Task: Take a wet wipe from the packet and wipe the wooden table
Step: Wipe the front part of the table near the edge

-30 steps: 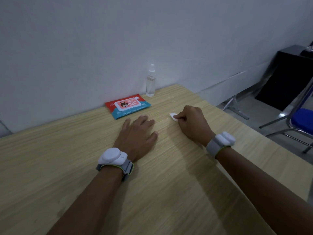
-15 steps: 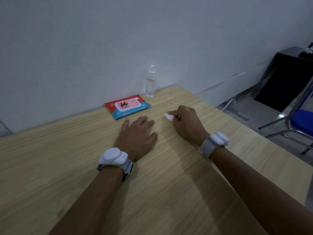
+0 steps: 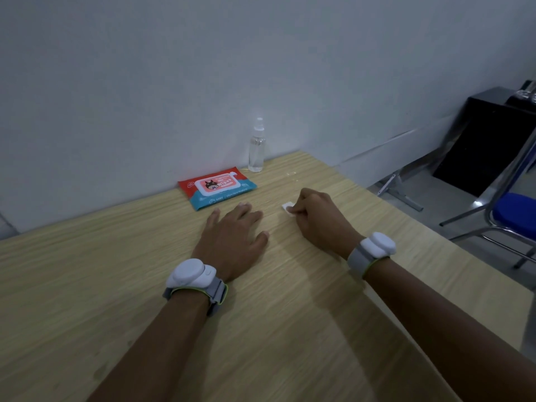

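The right hand [image 3: 314, 217] has its fingers curled tight around a small folded wet wipe [image 3: 288, 206], pressing it onto the wooden table [image 3: 290, 329] a little way in front of the wipes packet [image 3: 217, 187]. Only a white corner of the wipe peeks out past the knuckles. The left hand [image 3: 235, 237] lies flat beside it, fingers straight and spread, holding nothing, palm down on the wood.

The wipe looks bunched very small, so I reckon each pass covers only a narrow strip and patches of the top could be missed. Pinched that tightly, it might also slip out under the fingers and leave bare knuckles rubbing the grain. The clear spray bottle [image 3: 257, 146] stands upright against the wall just behind the packet; a wide sweep toward the far edge could knock it over. The packet's lid appears closed.
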Demonstrator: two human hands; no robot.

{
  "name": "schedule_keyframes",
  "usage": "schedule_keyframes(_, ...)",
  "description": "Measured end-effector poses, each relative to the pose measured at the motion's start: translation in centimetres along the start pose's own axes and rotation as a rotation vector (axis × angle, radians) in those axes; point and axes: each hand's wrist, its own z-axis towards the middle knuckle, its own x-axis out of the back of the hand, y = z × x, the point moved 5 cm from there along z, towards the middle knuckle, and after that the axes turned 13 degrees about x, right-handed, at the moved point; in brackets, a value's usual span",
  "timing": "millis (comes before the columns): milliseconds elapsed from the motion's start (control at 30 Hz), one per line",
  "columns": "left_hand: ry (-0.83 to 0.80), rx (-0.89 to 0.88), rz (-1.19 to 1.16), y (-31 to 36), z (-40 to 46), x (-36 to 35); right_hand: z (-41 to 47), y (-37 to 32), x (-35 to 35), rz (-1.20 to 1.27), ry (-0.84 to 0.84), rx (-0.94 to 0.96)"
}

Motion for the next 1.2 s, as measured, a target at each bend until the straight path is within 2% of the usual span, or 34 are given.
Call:
schedule_keyframes(167, -0.005, 0.002, -0.001, -0.1, -0.2, 0.1, 0.2, 2.3, 0.9, -0.031, 0.100, -0.156)
schedule_keyframes(300, -0.021, 0.001, 0.006, -0.1, 0.0, 0.2, 0.1, 0.0, -0.2, 0.044, 0.066, 0.001)
schedule_keyframes(367, -0.013, 0.008, 0.006, -0.3, 0.1, 0.3, -0.1, 0.1, -0.1, 0.067, 0.068, 0.017)
schedule_keyframes(533, 0.023, 0.025, 0.002, -0.2, 0.2, 0.4, 0.7, 5.2, 1.4, 0.001, 0.155, -0.311)
schedule_keyframes(600, 0.036, 0.035, 0.011, -0.4, 0.5, 0.4, 1.0, 3.6, 0.6, 0.017, 0.136, -0.250)
schedule_keyframes(733, 0.087, 0.043, 0.020, -0.4, 0.8, 0.3, 0.2, -0.2, -1.2, 0.108, 0.088, 0.023)
schedule_keyframes(933, 0.198, 0.011, 0.105, 0.7, 1.8, 0.8, 0.9, 5.0, 0.8, 0.040, 0.135, -0.186)
schedule_keyframes(1100, 0.208, 0.166, 0.183, 3.6, 2.9, 0.7, 1.1, 1.9, -0.3, 0.114, 0.103, -0.020)
schedule_keyframes(1200, 0.207, 0.176, 0.243, 4.9, 3.0, 0.3, 1.4, 2.7, -0.1, 0.105, 0.090, -0.051)
